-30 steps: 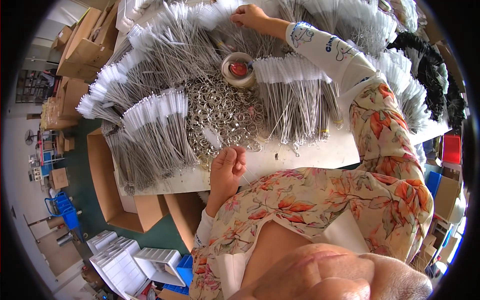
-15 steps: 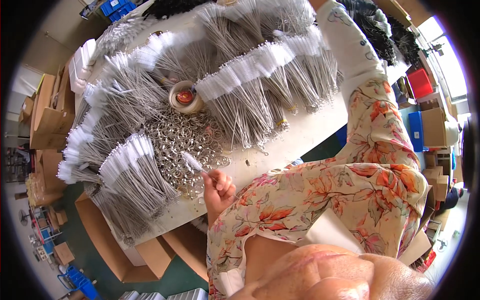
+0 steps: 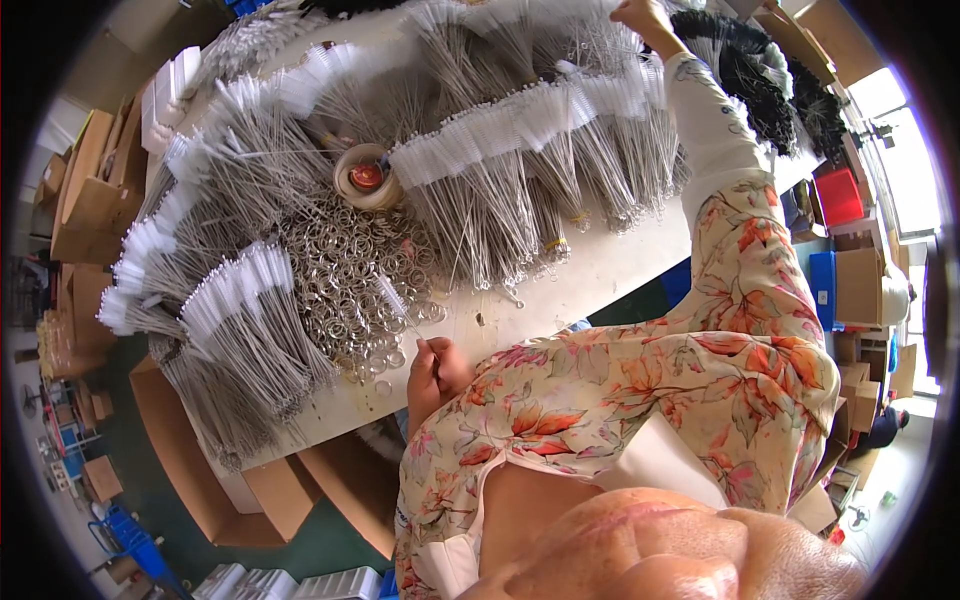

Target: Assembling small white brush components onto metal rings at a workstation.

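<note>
My left hand (image 3: 437, 372), at the table's near edge, is closed on the wire handle of a small white-bristled brush (image 3: 391, 298), whose bristle end points up and left over a pile of metal rings (image 3: 350, 275). Stretched over the far right of the table, my right hand (image 3: 648, 20) is partly cut off by the picture's upper rim. Its fingers look bent together beside the white brush heads; whatever they hold is too small to make out. Long rows of wire-handled white brushes (image 3: 480, 190) lie below that hand, with another bundle (image 3: 255, 310) left of the rings.
Among the brushes stands a round tub (image 3: 347, 185) with a red item inside. Black brushes (image 3: 738, 75) are heaped at the far right. Open cardboard boxes (image 3: 275, 495) sit under the table's near left edge. A red bin (image 3: 838, 196) and cartons (image 3: 862, 255) stand to the right.
My right hand has come further into view at the upper rim. The left hand still holds the brush, which now sits slightly more upright. The whole view has shifted a little.
</note>
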Available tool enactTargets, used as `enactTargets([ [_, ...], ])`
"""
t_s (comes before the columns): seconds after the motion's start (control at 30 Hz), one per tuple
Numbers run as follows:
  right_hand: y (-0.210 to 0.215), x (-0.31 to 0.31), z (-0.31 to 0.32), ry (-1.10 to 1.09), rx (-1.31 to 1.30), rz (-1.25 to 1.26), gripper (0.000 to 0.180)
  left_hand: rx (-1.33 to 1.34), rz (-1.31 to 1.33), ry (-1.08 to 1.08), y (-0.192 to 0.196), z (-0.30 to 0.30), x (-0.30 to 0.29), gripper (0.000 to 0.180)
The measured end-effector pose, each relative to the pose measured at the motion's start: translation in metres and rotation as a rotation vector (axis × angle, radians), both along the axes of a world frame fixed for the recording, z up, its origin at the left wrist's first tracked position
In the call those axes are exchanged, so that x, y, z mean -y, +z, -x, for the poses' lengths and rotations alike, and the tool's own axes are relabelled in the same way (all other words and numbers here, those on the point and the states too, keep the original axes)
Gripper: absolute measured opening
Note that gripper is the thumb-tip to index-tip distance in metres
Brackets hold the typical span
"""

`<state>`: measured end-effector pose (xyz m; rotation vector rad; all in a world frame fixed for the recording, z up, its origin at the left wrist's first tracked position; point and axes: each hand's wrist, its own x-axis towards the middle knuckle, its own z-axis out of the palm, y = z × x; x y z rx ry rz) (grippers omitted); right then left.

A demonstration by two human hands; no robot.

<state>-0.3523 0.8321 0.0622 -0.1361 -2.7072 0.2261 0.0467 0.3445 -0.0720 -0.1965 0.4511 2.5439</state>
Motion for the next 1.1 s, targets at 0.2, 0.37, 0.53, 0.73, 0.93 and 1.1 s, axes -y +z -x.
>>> enactTargets([
  [0.2,0.033,0.091,0.053,0.297,-0.077,0.166,0.027,0.023,0.007,-0.007,0.003,0.001,0.000,0.038],
  [0.37,0.050,0.140,0.034,0.551,-0.125,0.313,0.026,-0.042,0.059,-0.022,0.009,0.003,0.001,0.037],
  [0.53,0.013,0.216,0.049,0.855,0.022,-0.323,0.032,0.013,0.155,0.060,0.016,-0.001,0.001,0.033],
  [0.73,-0.060,0.281,0.037,0.409,0.236,-0.463,0.037,-0.118,0.301,0.248,0.003,-0.008,0.013,0.038],
  [0.93,-0.010,0.098,0.198,0.510,-0.166,-0.721,0.032,-0.142,0.350,0.084,0.006,0.000,0.021,0.035],
  [1.1,-0.012,0.121,0.203,0.633,-0.341,-0.822,0.029,-0.122,0.459,0.072,0.019,0.000,0.028,0.032],
])
